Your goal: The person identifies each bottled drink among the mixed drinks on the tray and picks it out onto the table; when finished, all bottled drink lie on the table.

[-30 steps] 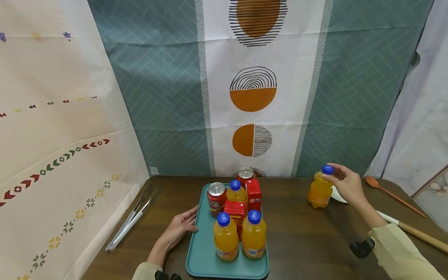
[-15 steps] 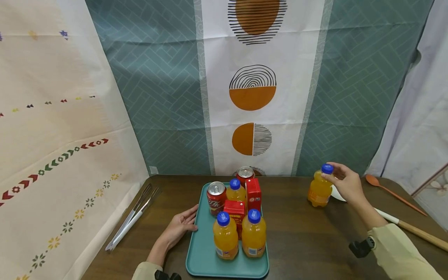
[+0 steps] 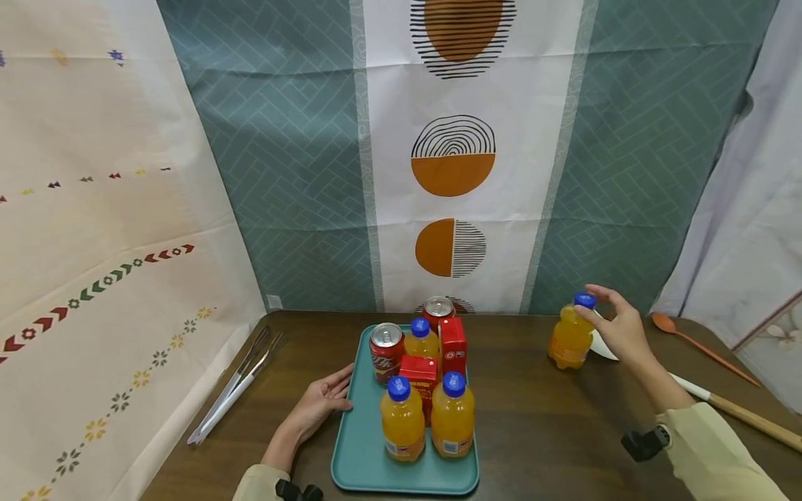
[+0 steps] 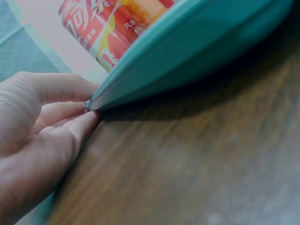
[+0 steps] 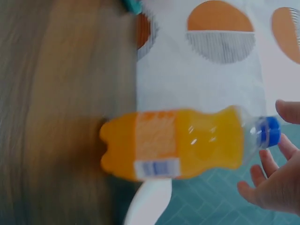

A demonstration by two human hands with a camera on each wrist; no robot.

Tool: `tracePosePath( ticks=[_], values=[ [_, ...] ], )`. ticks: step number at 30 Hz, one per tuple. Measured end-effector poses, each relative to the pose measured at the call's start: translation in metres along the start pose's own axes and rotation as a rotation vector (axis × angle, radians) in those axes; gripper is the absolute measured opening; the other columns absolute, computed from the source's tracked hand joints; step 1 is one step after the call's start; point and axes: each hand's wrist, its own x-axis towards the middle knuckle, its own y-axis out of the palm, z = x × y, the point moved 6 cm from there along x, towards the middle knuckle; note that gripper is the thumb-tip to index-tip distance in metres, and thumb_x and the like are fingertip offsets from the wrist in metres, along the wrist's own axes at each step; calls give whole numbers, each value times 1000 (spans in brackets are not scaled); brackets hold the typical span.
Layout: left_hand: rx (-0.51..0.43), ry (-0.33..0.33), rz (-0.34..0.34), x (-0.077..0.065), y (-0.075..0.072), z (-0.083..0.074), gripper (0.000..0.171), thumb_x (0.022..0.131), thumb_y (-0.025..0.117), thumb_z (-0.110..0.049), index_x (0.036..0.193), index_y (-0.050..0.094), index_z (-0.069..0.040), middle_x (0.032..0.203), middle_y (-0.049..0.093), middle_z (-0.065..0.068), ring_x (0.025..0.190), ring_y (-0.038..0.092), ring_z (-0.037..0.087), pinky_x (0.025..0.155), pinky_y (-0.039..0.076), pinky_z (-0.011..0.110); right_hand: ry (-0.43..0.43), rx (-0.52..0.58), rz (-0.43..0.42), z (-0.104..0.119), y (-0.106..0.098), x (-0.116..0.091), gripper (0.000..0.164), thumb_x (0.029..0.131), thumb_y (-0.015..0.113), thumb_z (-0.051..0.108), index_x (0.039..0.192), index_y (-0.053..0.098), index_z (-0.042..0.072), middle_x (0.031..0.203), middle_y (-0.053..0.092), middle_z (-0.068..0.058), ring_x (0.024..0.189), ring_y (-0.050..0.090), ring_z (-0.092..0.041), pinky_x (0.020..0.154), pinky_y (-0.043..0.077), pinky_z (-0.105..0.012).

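My left hand [image 3: 321, 403] is at the left rim of the teal tray [image 3: 349, 452]; in the left wrist view its thumb and fingertips pinch that rim. My right hand [image 3: 619, 332] is around the blue cap of an orange drink bottle [image 3: 569, 341], which stands upright on the table. In the right wrist view the thumb is apart from the cap while the fingertips are right beside it. On the tray stand several more orange drink bottles [image 3: 402, 424], red cans [image 3: 386, 358] and red cartons [image 3: 454, 348].
Metal tongs [image 3: 234, 396] and a whisk [image 3: 253, 355] lie left on the wooden table [image 3: 520, 431]. Behind the right hand is a white utensil head [image 3: 603, 344] with a wooden handle [image 3: 752, 423]. Farther right lies an orange spoon [image 3: 708, 351]. A patterned curtain [image 3: 301, 174] hangs behind.
The fingers of my right hand have spread and lifted slightly around the bottle cap. The left hand, tray and bottle keep their places; the head view shifts a little.
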Motion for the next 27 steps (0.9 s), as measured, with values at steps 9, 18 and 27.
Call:
tracePosePath(
  ticks=[9, 18, 27],
  values=[
    [11, 2, 5, 0, 1, -2, 81, 84, 64, 8, 151, 18, 11, 159, 15, 28, 147, 18, 36, 104, 44, 15, 41, 152, -44, 19, -5, -3, 54, 95, 59, 40, 141, 50, 14, 124, 54, 26, 119, 47, 7, 119, 30, -51],
    [16, 21, 7, -1, 0, -3, 82, 84, 64, 8, 150, 17, 13, 158, 13, 31, 145, 29, 21, 103, 44, 12, 16, 211, -13, 42, 4, -13, 43, 96, 59, 37, 136, 54, 22, 129, 54, 23, 145, 36, -26, 119, 32, -45],
    [28, 13, 8, -1, 1, -3, 81, 85, 64, 7, 151, 16, 13, 159, 13, 31, 146, 25, 28, 103, 44, 13, -21, 351, 46, 59, 28, -22, 37, 96, 61, 29, 131, 56, 18, 111, 55, 34, 110, 48, 11, 88, 40, 2]
  ],
)
